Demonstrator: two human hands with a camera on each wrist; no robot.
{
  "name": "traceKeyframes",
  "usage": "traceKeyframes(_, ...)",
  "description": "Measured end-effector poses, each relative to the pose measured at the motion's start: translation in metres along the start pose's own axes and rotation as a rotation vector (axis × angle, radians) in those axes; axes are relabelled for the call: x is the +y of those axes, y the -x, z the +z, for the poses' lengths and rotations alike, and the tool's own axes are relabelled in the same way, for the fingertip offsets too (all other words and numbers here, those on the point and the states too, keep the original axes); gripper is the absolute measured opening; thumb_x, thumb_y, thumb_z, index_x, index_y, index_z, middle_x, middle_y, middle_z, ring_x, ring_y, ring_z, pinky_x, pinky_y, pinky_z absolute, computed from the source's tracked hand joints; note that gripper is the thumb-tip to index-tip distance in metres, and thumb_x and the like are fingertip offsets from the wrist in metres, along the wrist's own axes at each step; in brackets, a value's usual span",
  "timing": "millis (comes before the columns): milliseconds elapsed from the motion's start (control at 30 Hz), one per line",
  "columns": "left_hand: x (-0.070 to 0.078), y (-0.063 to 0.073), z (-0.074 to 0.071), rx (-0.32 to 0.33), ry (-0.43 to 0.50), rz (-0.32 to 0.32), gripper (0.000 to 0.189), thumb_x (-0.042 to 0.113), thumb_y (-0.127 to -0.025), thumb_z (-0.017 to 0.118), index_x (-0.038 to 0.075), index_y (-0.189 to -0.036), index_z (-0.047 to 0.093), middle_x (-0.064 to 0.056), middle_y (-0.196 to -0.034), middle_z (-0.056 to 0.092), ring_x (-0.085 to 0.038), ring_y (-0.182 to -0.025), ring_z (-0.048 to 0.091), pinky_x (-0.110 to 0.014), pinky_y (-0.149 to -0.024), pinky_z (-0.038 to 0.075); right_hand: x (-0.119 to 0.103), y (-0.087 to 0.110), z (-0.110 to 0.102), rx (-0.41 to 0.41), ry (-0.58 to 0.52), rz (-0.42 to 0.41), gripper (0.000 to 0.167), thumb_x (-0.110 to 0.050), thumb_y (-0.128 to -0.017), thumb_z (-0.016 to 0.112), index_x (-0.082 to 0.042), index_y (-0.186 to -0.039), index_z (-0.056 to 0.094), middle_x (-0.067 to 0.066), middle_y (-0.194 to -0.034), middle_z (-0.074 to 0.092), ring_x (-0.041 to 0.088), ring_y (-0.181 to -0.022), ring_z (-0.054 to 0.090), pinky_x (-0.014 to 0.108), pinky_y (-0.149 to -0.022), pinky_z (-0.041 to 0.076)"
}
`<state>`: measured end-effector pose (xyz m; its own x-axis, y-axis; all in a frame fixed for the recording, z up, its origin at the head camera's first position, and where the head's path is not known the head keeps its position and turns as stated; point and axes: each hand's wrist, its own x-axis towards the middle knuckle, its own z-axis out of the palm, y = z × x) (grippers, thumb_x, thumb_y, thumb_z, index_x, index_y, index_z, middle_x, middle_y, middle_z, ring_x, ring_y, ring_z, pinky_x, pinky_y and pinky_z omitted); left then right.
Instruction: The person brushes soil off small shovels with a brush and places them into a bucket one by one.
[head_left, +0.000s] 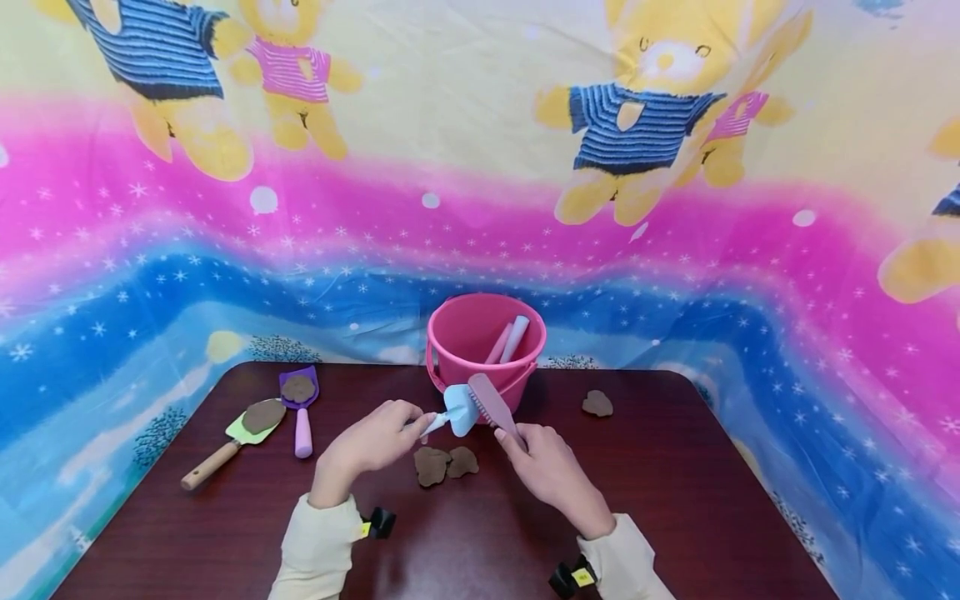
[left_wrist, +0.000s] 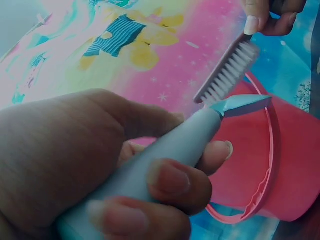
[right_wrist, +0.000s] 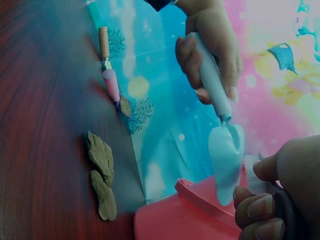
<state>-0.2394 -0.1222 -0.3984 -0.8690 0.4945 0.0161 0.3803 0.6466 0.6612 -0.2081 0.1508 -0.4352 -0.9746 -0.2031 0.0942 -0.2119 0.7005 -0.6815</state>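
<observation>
Above the dark desk [head_left: 690, 483], near the pink bucket [head_left: 467, 332], fingers of the left hand [head_left: 377, 439] wrap a pale-blue shovel [head_left: 459, 408], those of the right hand [head_left: 551, 468] grip a mauve brush [head_left: 497, 407], bristles [left_wrist: 232, 73] facing the shovel.

left hand [head_left: 375, 439]: gripping | right hand [head_left: 551, 468]: gripping | hands: apart

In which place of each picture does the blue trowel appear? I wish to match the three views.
Head: the blue trowel is just below the picture's middle, held by the left hand.
Left wrist: its handle rises from the lower left toward the middle; its blade is right of centre.
Right wrist: right of centre, handle above, blade below.
Shared landmark: the pink bucket, in all three views.
</observation>
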Motion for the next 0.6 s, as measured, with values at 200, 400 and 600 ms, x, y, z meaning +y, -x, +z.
traceKeyframes(200, -0.0020, -0.0023, 0.0043, 0.027, 0.004, 0.051, 0.021, 0.028, -0.093, 0.074, 0.011, -0.081, 0.068, 0.006, -0.062, 0.055, -0.009, -0.055, 0.047, -0.027, -0.053, 0.044, -0.0047, 0.0017, 0.0041, -0.027, -0.014, -0.028, 0.032, -0.041, -0.103, 0.058, -0.018, -0.082, 0.062, -0.003, -0.057, 0.046, 0.010, -0.051, 0.040, 0.024, -0.049, 0.036)
traceKeyframes(400, -0.0029, -0.0029, 0.0066, 0.033, 0.020, 0.063, 0.015, 0.020, -0.090, 0.077, 0.008, -0.089, 0.068, 0.004, -0.067, 0.061, -0.010, -0.054, 0.058, -0.028, -0.058, 0.052, -0.0070, 0.0036, 0.0068, -0.035, -0.022, -0.038, 0.034, -0.044, -0.103, 0.057, -0.018, -0.080, 0.060, -0.004, -0.057, 0.045, 0.010, -0.050, 0.040, 0.024, -0.048, 0.035)
traceKeyframes(600, 0.0000, -0.0033, 0.0083, 0.036, 0.005, 0.069, 0.013, 0.022, -0.095, 0.071, 0.008, -0.093, 0.070, 0.003, -0.065, 0.061, -0.009, -0.053, 0.056, -0.029, -0.056, 0.050, -0.0069, 0.0039, 0.0083, -0.021, 0.005, -0.065, 0.038, -0.044, -0.104, 0.055, -0.018, -0.077, 0.058, -0.002, -0.057, 0.046, 0.009, -0.050, 0.039, 0.024, -0.049, 0.034)
